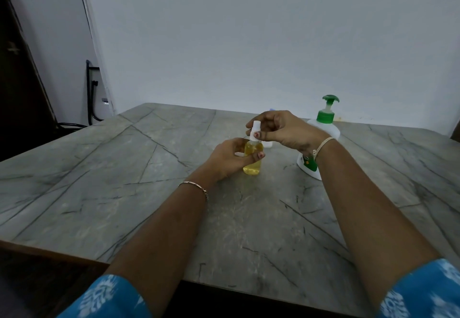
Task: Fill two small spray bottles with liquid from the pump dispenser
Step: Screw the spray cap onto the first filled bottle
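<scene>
Hold left hand, curled round yellow-filled spray bottle on table mid-scene, firm & upright, then twist white cap, pinched atop it by right hand, straight & snug, no cross-threading, w/o knocking pump dispenser just right, behind that wrist.

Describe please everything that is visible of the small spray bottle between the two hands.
The small spray bottle is clear, plastic by its look, and filled almost to the shoulder with yellow liquid. A white spray top sits on its neck. It stands upright near the middle of the grey table, its base on or just above the surface. The left hand grips its body from the side; the right hand pinches the white top from above.
</scene>
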### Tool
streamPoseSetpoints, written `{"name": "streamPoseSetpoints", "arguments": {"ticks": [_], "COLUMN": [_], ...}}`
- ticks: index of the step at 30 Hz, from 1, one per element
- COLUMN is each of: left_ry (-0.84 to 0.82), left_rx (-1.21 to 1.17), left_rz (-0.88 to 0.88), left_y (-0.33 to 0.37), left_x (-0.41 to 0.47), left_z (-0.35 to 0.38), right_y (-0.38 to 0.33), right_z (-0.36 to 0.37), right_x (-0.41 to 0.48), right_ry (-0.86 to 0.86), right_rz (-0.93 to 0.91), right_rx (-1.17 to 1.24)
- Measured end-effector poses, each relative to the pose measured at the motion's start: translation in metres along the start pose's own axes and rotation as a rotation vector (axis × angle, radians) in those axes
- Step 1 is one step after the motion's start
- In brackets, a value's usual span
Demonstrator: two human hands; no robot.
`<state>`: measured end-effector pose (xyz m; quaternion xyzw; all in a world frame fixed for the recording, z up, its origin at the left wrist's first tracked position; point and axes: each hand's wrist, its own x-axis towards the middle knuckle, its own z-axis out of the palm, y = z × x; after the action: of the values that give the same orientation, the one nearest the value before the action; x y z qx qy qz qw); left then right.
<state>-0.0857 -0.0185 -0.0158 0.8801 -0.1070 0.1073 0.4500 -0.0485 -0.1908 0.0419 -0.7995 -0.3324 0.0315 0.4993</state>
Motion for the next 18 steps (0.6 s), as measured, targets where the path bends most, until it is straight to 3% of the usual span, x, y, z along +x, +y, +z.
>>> {"name": "streamPoseSetpoints", "arguments": {"ticks": [10,18], "left_ry": [0.017,-0.033], "left_rx": [-0.049,-0.146], "left_rz": [-0.009,-0.036], "left_y": [0.000,0.001], "left_x": [0.004,0.003], "left_z": [0.000,-0.001], "right_y": [0.006,0.001], "right_z": [0.016,0.010], "right_x": [0.008,0.001], "right_ry": [0.255,0.046], "right_rz": [0.017,0.093], "right_rx": [-0.180,0.208]}}
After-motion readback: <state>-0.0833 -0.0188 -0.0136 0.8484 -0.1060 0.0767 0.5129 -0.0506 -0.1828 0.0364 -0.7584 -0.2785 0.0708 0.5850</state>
